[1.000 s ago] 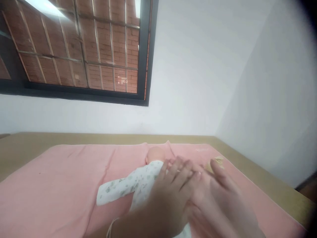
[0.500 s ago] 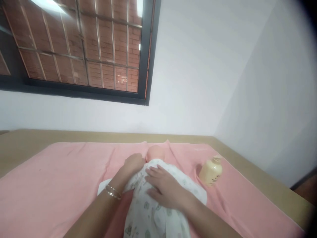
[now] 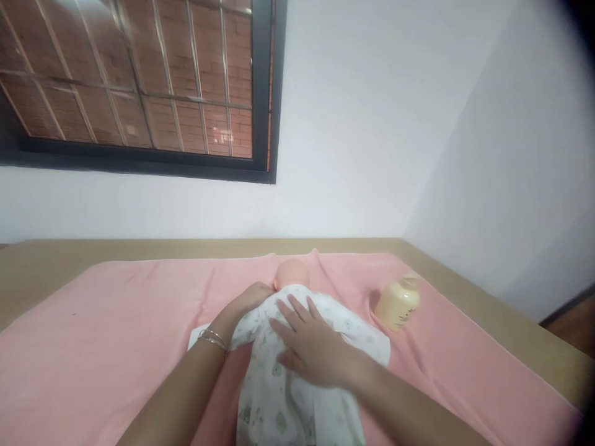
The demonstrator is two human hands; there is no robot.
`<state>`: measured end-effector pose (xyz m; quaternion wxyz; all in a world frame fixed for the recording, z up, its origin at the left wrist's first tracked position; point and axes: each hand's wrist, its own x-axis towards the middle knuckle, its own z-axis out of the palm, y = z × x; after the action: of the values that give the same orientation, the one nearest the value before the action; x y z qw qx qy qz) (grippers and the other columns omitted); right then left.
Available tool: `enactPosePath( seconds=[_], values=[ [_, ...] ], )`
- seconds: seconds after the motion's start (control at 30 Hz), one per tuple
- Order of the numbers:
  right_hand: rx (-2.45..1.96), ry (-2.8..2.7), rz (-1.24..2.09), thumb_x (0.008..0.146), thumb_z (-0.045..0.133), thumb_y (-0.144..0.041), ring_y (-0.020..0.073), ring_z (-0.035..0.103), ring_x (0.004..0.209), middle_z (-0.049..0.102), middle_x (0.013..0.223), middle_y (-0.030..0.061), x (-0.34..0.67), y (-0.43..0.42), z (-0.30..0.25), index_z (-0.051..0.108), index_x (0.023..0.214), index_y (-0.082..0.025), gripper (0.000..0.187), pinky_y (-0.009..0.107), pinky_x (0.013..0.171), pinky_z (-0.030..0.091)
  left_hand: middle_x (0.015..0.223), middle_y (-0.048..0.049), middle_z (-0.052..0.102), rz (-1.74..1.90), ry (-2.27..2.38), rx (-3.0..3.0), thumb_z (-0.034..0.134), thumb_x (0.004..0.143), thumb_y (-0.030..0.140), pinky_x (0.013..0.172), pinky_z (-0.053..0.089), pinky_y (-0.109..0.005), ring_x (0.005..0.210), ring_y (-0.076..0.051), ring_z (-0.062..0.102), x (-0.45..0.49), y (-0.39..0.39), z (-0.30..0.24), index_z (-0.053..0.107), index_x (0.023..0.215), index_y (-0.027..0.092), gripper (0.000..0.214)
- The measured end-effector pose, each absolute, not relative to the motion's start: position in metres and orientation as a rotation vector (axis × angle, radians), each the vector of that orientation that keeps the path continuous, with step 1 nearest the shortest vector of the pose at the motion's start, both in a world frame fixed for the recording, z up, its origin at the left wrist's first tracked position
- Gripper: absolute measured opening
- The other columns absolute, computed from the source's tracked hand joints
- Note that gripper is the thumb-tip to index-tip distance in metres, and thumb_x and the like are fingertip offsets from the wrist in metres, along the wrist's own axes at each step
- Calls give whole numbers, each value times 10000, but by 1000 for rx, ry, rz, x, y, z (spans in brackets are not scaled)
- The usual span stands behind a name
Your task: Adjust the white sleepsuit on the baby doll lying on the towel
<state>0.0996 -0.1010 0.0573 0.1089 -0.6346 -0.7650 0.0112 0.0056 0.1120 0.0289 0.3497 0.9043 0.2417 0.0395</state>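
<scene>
A baby doll (image 3: 292,274) lies on the pink blanket with its bald head pointing away from me. Its body is covered by a white garment (image 3: 274,402) printed with small green and grey figures, sleeves spread to both sides. My right hand (image 3: 313,344) rests on the upper part of the garment, fingers spread and flat. Beside the doll's head and left shoulder is my left hand (image 3: 253,296), a bracelet on its wrist. Its fingers are tucked out of sight against the doll, so their grip is hidden.
The pink blanket (image 3: 134,334) covers most of a tan surface (image 3: 153,249). To the right stands a cream-coloured bottle (image 3: 397,305), slightly tilted in the view. Behind are a white wall (image 3: 344,136) and a dark-framed window (image 3: 264,124) with metal bars.
The view has shifted a little, the window moving up and left. My right hand's fingers are spread wider on the garment. The left hand stays by the doll's head.
</scene>
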Motion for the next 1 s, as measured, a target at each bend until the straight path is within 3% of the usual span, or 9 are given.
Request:
enactPosePath(
  seconds=[0.07,0.13,0.3,0.37,0.5,0.7,0.8,0.9,1.0],
  values=[
    [-1756,-2347,41,943,268,-417,212,100,1385,237,1489,-5,110,-92,60,321,1400,-282,479,471,1121,31,681,-32,626,115,638,2316,461,690,331,567,393,-209,677,-152,540,10,116,23,577,590,150,237],
    [-1835,-2260,61,954,225,-394,190,131,1379,241,1488,16,119,-85,57,296,1414,-241,490,434,1124,69,662,-26,608,114,636,2301,474,672,318,561,388,-210,667,-147,526,12,119,17,558,575,149,212],
    [-2142,-1907,7,928,191,-514,286,20,1385,125,1501,161,105,-97,42,192,1437,-41,695,457,1104,138,608,0,566,95,760,2210,503,657,344,483,343,-226,555,-122,456,10,117,12,539,585,156,204],
    [-2037,-2018,-47,919,243,-513,286,-7,1385,148,1502,137,100,-100,43,231,1432,-67,680,456,1113,98,636,-4,582,108,753,2188,496,668,359,490,353,-225,574,-127,466,9,116,14,547,603,158,217],
    [-1823,-2226,-11,937,258,-440,208,122,1381,266,1478,35,114,-87,48,309,1410,-197,534,424,1127,65,691,-32,617,107,697,2231,497,655,341,534,377,-212,666,-150,513,11,117,16,574,592,151,214],
    [-2262,-1758,-11,922,179,-531,310,72,1378,149,1496,167,109,-89,35,196,1436,-58,699,488,1084,154,650,-27,605,80,787,2213,521,651,375,496,361,-222,583,-135,499,12,119,11,582,591,152,239],
    [-2076,-2017,-31,921,233,-513,295,12,1384,139,1509,105,101,-95,39,243,1434,-128,641,486,1102,100,638,-20,601,88,761,2210,519,660,361,519,379,-225,607,-142,507,11,119,12,577,583,156,227],
    [-1830,-2253,5,929,273,-460,224,79,1386,243,1488,7,112,-87,49,322,1400,-248,519,452,1122,46,669,-29,619,97,733,2213,511,676,348,563,404,-230,662,-160,535,11,118,15,596,602,161,219],
    [-1993,-2071,48,934,229,-486,224,133,1379,249,1484,50,122,-83,50,271,1424,-191,574,446,1114,112,697,-30,632,92,730,2215,518,678,348,570,405,-231,667,-161,544,11,116,17,612,627,163,214]
  ],
)
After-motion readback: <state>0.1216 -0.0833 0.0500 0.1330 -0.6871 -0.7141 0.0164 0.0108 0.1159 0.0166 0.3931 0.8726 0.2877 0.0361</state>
